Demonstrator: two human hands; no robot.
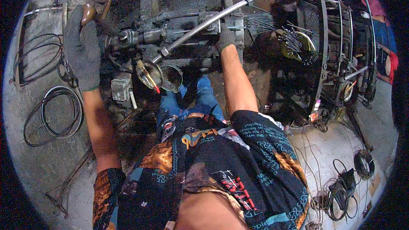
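Observation:
My left hand [83,55], in a dark grey knitted glove, is at the far left of a greasy dark machine [151,36]. Its fingers and thumb close round a shiny brown knob [88,13]. My right hand [225,37], gloved too, reaches over the machine's right part, beside a long silver bar [200,27]. Its fingers blend into the dark metal, so their grip is hidden. The bar lies slantwise over the machine, with a hex nut [165,52] near its lower end. Close below stands a round tin [147,69] with a red-tipped brush [152,84] across it.
Another round container [179,70] adjoins the tin. A grey box [121,89] stands left of my legs. Metal rods [260,23] lie at the back right, more fill a tub [298,44]. Coiled hose [61,110] lies at left, cables [341,198] at lower right. Someone [383,38] is at far right.

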